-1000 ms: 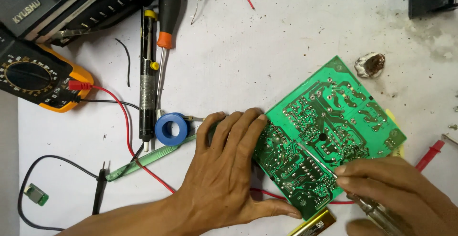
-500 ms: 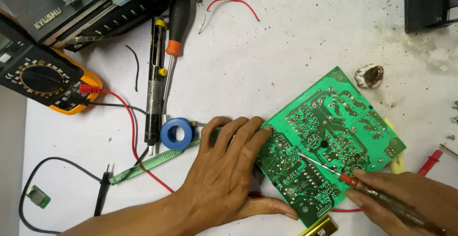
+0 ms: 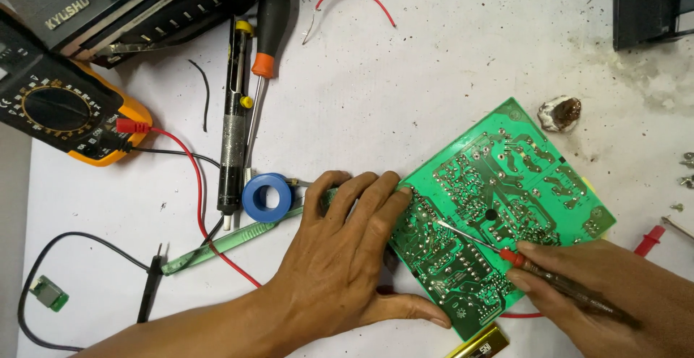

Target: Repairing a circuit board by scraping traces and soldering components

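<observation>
Near the table's front edge, a left hand [image 3: 340, 257] lies flat, fingers spread, pinning a green circuit board [image 3: 499, 206] while the right hand [image 3: 600, 286], closed around a probe [image 3: 506, 253], tests solder joints mid-board; checking looks underway, unfinished.

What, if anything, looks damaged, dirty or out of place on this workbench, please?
A brownish stain soils the white table at upper right, beside a crumpled lump. Loose screws lie scattered at the right edge. The circuit board itself looks intact.
</observation>
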